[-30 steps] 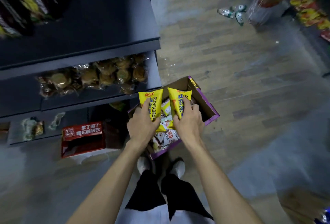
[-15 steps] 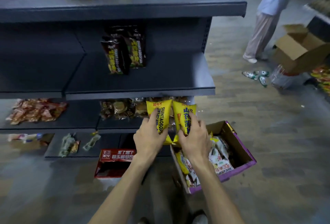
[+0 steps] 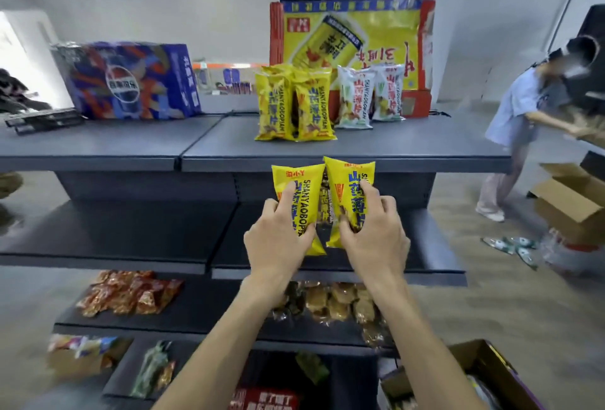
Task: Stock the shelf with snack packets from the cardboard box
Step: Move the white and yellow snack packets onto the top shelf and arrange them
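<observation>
— Where are the packets?
— The left hand (image 3: 281, 241) grips the left packet (image 3: 294, 177) and the right hand (image 3: 375, 241) grips the right packet (image 3: 347, 177), fingers (image 3: 288, 192) curled round each. Both are upright, side by side, just below the edge of the top shelf (image 3: 393, 146). The box (image 3: 487, 362) sits low on the right.
— And to shelve them well?
— Likely lift them clear of that edge, stand both in front of the yellow row (image 3: 294, 105) with labels out, and release only once they stand steady

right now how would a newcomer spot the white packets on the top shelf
Find the big yellow display box at the back of the top shelf. The white packets stand before it, right of the standing yellow packets; only they are white.
</observation>
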`<state>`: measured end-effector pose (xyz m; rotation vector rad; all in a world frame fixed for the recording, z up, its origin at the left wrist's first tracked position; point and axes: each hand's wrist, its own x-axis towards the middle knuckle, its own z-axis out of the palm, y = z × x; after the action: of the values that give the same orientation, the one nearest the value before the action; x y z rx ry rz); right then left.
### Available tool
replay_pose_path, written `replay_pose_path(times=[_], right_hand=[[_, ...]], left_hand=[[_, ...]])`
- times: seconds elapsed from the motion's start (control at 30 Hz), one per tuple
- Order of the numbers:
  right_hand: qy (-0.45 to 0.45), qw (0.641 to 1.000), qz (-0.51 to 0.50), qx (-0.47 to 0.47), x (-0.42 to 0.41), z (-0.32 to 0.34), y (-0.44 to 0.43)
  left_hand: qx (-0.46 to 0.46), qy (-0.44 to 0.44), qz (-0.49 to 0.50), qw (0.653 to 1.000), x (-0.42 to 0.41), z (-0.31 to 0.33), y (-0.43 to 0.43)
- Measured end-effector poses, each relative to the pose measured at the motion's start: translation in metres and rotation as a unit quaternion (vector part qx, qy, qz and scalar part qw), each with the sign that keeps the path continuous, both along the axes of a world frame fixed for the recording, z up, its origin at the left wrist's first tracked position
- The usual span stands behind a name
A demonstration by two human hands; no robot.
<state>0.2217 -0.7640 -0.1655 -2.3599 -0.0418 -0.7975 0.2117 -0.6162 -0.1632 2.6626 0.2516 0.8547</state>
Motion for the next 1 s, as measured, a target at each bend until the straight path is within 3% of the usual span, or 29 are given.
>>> replay_pose_path(times=[0.2,0.47,0.67,0.83,1.0], right_hand=[[-0.065,0.997,0.018,-0.032,0.053,0.077,0.026],[-0.076,0.993,0.023,-0.09,0.144,0.126,0.053],[-0.114,0.99,-0.006,-0.078,0.196,0.131,0.069],[-0.05,0.99,-0.007,-0.129,0.22,0.083,0.075],[0.002,0.99,0.012,-0.139,0.223,0.077,0.074]], left_hand=[[0.036,-0.095,0.008,0.995,0.049,0.075,0.029],[0.06,-0.113,0.041,0.991,0.126,0.118,0.051],[0.063,-0.125,0.047,0.989,0.178,0.124,0.062],[0.061,-0.082,0.056,0.993,0.209,0.083,0.062],[0.048,-0.049,0.049,0.996,0.219,0.075,0.07]])
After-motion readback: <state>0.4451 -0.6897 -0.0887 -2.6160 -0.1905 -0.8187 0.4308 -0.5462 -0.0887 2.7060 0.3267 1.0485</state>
